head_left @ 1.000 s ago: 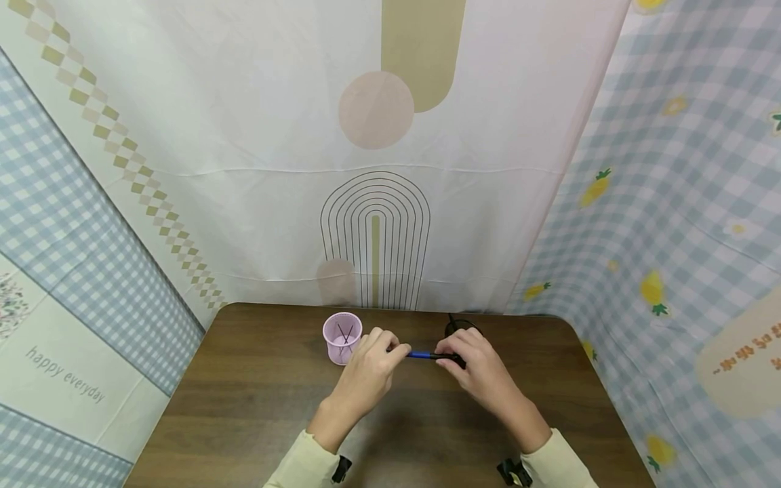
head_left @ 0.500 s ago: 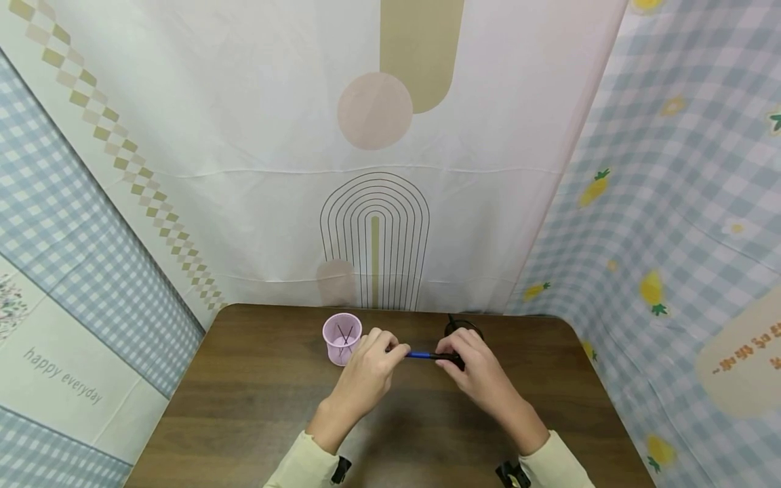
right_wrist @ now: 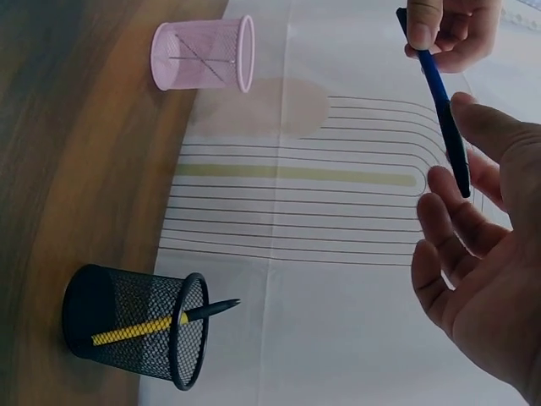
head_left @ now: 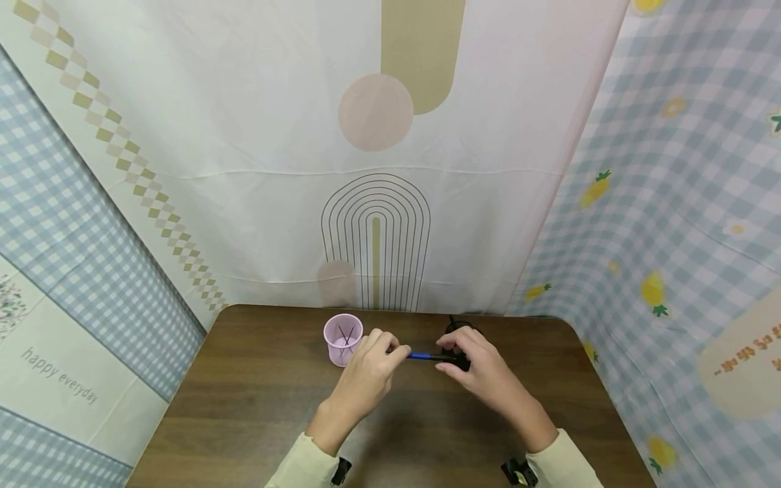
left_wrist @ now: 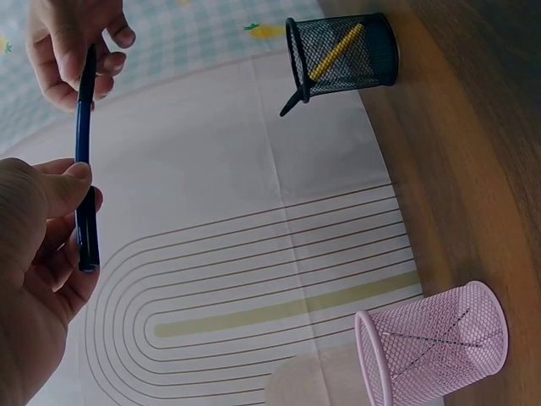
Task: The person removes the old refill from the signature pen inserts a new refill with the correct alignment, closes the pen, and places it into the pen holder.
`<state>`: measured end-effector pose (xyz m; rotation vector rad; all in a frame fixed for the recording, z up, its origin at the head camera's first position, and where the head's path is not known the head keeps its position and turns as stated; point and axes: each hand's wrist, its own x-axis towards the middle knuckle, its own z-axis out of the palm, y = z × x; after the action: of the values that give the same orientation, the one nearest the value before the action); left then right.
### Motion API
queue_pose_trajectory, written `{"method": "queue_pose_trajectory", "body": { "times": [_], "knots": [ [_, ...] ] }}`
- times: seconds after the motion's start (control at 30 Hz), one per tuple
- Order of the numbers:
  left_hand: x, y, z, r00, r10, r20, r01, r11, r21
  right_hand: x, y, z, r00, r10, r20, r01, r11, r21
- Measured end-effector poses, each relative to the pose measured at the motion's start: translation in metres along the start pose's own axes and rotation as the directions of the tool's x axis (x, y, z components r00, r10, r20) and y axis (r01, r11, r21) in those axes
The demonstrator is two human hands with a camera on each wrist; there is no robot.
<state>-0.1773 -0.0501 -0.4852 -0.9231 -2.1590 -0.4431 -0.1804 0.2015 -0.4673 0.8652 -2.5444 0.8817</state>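
A slim pen (head_left: 421, 355) with a blue barrel and black ends lies level in the air between the hands. My left hand (head_left: 369, 369) pinches one end between thumb and fingers, as the pen (left_wrist: 82, 139) in the left wrist view also shows. My right hand (head_left: 485, 373) is at the pen's other, black end. Its fingers (right_wrist: 439, 224) are parted and loosely bent, with the thumb beside the pen (right_wrist: 437, 93); whether they touch it I cannot tell.
A pink mesh cup (head_left: 342, 353) with thin dark crossed lines stands at the table's back left. A black mesh cup (right_wrist: 139, 292), mostly behind the right hand in the head view, holds a yellow-and-black pen (right_wrist: 139, 329). Patterned cloths hang behind the brown table (head_left: 244, 393).
The right hand's fingers and thumb have spread apart at the pen's black end, where they pinched it before. The left hand and the pen have stayed in place.
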Motion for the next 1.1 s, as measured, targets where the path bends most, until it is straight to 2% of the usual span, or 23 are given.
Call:
{"method": "queue_pose_trajectory", "body": {
  "times": [0.17,0.23,0.53,1.1],
  "knots": [
    [0.0,0.0007,-0.0003,1.0,0.004,0.0,-0.004,1.0,-0.001,0.0009,-0.0004,-0.0029,0.997,0.053,0.063,-0.052,0.999,-0.005],
    [0.0001,0.001,-0.0003,1.0,0.007,0.0,-0.007,1.0,0.004,0.0008,0.0004,-0.0031,0.996,0.049,0.071,-0.049,0.999,-0.006],
    [0.0013,0.0024,-0.0017,1.0,0.017,-0.002,-0.017,1.0,0.016,0.0004,0.0036,-0.0016,0.999,-0.027,0.03,0.027,1.0,0.005],
    [0.0022,0.0038,0.0,1.0,0.013,-0.013,-0.013,1.0,0.016,-0.0007,-0.0029,0.0001,1.0,-0.012,-0.012,0.012,0.999,-0.052]
  ]
}}
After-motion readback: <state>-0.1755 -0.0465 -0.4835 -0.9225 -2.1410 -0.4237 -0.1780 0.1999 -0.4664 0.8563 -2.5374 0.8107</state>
